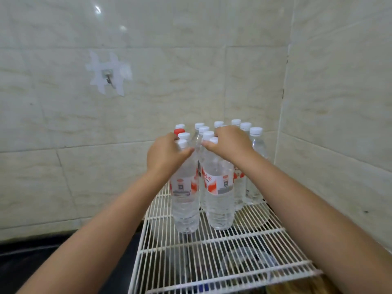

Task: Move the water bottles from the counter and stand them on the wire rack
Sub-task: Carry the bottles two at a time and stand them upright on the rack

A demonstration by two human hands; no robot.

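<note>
1. Wire rack (244, 249): white, set in a tiled corner; its near part is bare, and dim shapes beneath it are too blurred to name.
2. Front left bottle (185, 200): clear plastic, white cap, red-and-white label; upright on the rack in the nearest row.
3. Front right bottle (219, 198): same make, upright just beside the first, apparently touching it.
4. Rear bottles (255, 158): a packed upright cluster behind the front pair, reaching the corner; white caps, apart from one red cap (178, 131) at the left.
5. Left hand (166, 153): fingers curled round the neck of the front left bottle, thumb across its near side.
6. Right hand (230, 142): wrapped over the neck and shoulder of the front right bottle, thumb pointing left beneath the cap.
7. Wall hook (109, 78): metal, on a white adhesive patch, upper left on the tiled wall (63, 124).
8. Desk (63, 242): a dark strip at the left below the tiles.
</note>
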